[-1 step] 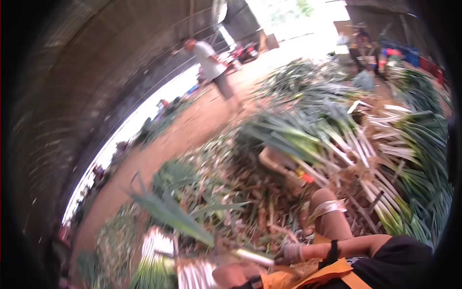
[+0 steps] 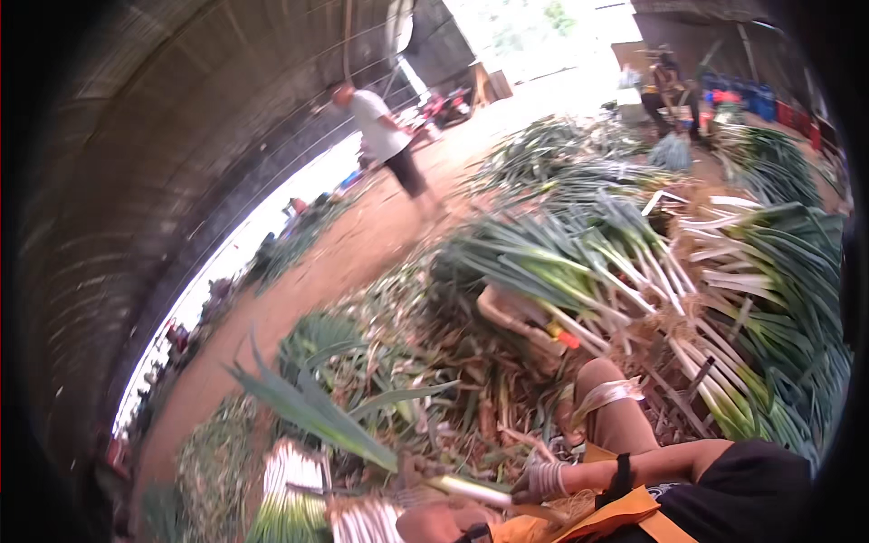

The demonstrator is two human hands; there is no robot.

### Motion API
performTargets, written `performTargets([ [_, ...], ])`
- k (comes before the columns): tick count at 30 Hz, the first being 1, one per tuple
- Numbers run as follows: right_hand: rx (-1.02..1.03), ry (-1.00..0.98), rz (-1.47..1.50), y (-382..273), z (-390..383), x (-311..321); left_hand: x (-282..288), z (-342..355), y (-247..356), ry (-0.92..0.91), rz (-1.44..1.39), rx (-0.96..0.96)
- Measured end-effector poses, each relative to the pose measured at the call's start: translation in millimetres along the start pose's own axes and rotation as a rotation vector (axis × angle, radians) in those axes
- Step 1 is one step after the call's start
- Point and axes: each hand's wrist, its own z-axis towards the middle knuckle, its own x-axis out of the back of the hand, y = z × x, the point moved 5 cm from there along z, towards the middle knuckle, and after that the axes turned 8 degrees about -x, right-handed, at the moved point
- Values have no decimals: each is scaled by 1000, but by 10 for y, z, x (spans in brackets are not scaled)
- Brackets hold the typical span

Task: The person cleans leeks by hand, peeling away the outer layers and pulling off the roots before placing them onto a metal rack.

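A single leek [image 2: 466,490] lies across my lap, its white root end to the right and its green leaves [image 2: 317,412] fanning up to the left. My right hand [image 2: 528,481], dark-gloved with pale wrapping at the wrist, is closed round the root end. At the stalk's middle, where green meets white, my left hand [image 2: 413,474] grips it; its fingers are dark and partly blurred. Just below and left of that hand lie trimmed leeks [image 2: 362,520] with white stalks side by side, and another such bundle [image 2: 291,471] beside them.
Peeled leaf scraps [image 2: 498,398] cover the ground ahead. Large piles of untrimmed leeks [image 2: 625,262] rise at the right, beyond my bent knee [image 2: 608,398]. A person in a pale shirt [image 2: 378,127] stands on the dirt path [image 2: 344,258]; another person [image 2: 670,90] is at the back right.
The whole view has shifted slightly, with the scene sitting a little farther left and looking sharper. Both hands keep their hold on the leek.
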Motion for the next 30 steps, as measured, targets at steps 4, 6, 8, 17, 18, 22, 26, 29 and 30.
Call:
performTargets([
  [4, -245, 97, 173, 207, -255, 155, -654, -500, -98, 149, -60, -155],
  [6, -311, 75, 132, 172, -346, 216, -623, -278, -198, -84, -59, -146],
  [8, -309, 129, 58, 258, -277, 253, -576, -46, -258, -259, -20, -82],
  [17, -630, 61, 41, 447, -381, 169, -447, 68, -293, -398, -191, 90],
  [18, -625, 63, 34, 476, -352, 143, -416, 52, -278, -401, -195, 82],
  [22, -510, -42, -527, 672, -195, 37, -256, 90, -124, -191, -63, -6],
  [26, -717, -23, -619, 1183, -32, -84, -170, 214, 410, -148, -95, -81],
  [29, -851, 124, -568, 1877, 102, -218, -100, 234, 998, -22, 24, -265],
  [30, -907, 186, -487, 2091, 147, -191, -145, 337, 1208, -92, 0, -236],
])
